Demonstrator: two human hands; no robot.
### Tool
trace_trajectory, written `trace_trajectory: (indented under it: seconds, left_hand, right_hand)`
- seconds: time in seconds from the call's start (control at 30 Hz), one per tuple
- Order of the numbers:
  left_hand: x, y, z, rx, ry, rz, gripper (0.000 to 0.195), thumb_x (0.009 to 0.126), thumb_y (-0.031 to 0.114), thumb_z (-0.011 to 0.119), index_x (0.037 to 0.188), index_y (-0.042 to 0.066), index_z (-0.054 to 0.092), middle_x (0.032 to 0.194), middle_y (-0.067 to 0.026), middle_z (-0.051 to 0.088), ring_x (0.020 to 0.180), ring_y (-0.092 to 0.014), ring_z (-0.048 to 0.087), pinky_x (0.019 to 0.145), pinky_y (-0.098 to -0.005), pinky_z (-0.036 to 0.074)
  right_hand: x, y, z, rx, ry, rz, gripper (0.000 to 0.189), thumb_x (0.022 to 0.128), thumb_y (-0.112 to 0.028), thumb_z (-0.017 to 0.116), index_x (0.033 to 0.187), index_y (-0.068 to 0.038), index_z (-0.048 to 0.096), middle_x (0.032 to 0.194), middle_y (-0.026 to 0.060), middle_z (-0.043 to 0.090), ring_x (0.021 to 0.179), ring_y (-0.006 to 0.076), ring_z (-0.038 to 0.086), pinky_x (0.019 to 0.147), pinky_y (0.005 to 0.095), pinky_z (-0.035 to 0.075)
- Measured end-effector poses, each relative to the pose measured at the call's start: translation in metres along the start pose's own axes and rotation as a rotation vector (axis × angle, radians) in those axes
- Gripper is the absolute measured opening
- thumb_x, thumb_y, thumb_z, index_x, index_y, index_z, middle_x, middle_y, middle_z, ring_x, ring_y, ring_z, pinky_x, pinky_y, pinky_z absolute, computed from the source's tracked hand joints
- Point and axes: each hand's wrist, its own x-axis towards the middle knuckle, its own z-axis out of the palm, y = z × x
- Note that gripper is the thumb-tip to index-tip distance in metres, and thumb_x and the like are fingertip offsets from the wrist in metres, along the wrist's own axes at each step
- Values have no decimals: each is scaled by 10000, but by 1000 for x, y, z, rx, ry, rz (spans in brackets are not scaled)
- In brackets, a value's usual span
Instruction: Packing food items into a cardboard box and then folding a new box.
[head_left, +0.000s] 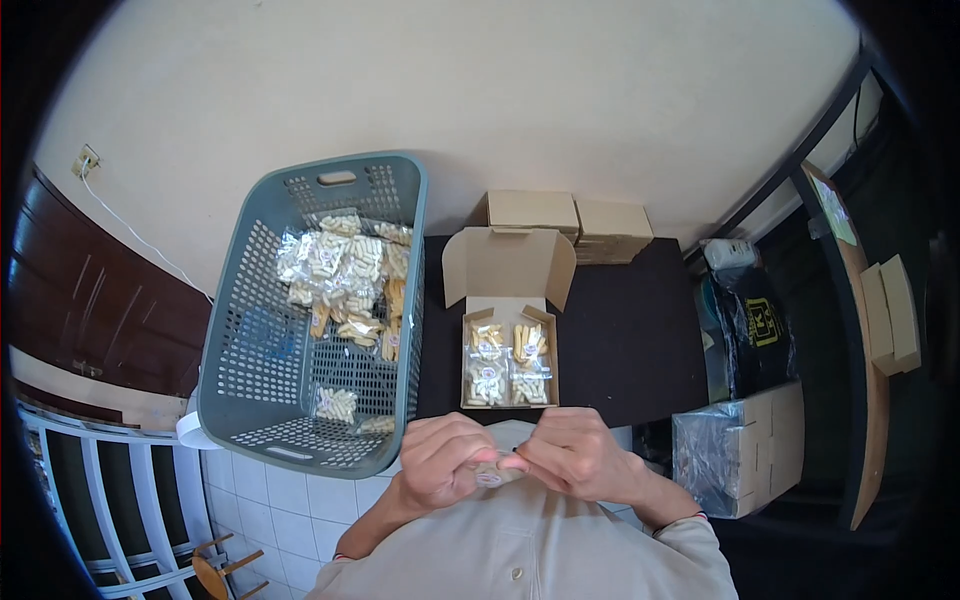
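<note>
Close to my chest, my left hand (448, 459) and my right hand (574, 455) pinch the top edge of a small clear plastic packet (489, 477) between them. The packet bears a round label and seems to hold pale snack sticks, partly hidden by my fingers. Just beyond my hands, an open cardboard box (553, 360) rests on the dark table with its lid standing up at the back. Inside it lie several labelled packets: yellowish sticks (530, 343) in the back part and whiter pieces (487, 383) in the front part.
A grey-green plastic basket (259, 420) on the left holds a heap of similar packets (337, 259). Stacked flat cardboard boxes (534, 210) stand against the wall behind the open box. At right are a black plastic bag (754, 330) and a larger carton (776, 446). A wooden stool (214, 577) stands lower left.
</note>
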Motion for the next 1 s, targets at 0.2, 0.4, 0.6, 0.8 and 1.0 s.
trace_trajectory:
  seconds: [0.2, 0.4, 0.6, 0.8, 1.0]
  left_hand:
    - [-24, 5, 10, 77, 188, -51, 190, 975, 106, 688, 817, 13, 641, 638, -69, 652, 524, -212, 661, 488, -310, 516]
    - [-20, -23, 32, 211, 179, -168, 154, 819, 50, 832, 960, 28, 777, 740, -97, 750, 616, -231, 724, 600, -315, 545]
    - [-21, -82, 73, -448, 104, -703, 147, 868, 33, 830, 981, -43, 772, 888, -96, 787, 804, -98, 721, 710, -277, 572]
    - [-27, -103, 89, -566, 205, -789, 112, 905, -17, 786, 1010, -52, 771, 924, -109, 787, 814, -102, 722, 733, -250, 582]
    - [-56, -161, 106, -662, 68, -969, 202, 976, 121, 747, 1051, -66, 761, 949, -122, 793, 839, -109, 732, 742, -244, 592]
  right_hand:
    - [-14, -3, -6, 41, 61, -28, 157, 851, -99, 814, 828, 5, 698, 621, 63, 568, 567, 211, 585, 592, 328, 513]
    - [-18, 29, 12, 311, 437, 351, 87, 851, 33, 780, 937, 31, 794, 833, 142, 765, 780, 226, 748, 731, 314, 592]
    - [-30, 73, 34, 413, 706, 628, 111, 931, 17, 760, 1029, 67, 746, 896, 112, 776, 821, 128, 737, 749, 245, 579]
    - [-40, 99, 45, 708, 638, 840, 159, 906, 33, 778, 1055, 77, 743, 975, 140, 782, 885, 132, 741, 794, 254, 597]
    - [-62, 149, 66, 744, 649, 916, 148, 912, 30, 768, 1049, 77, 742, 937, 129, 782, 848, 133, 738, 778, 251, 595]
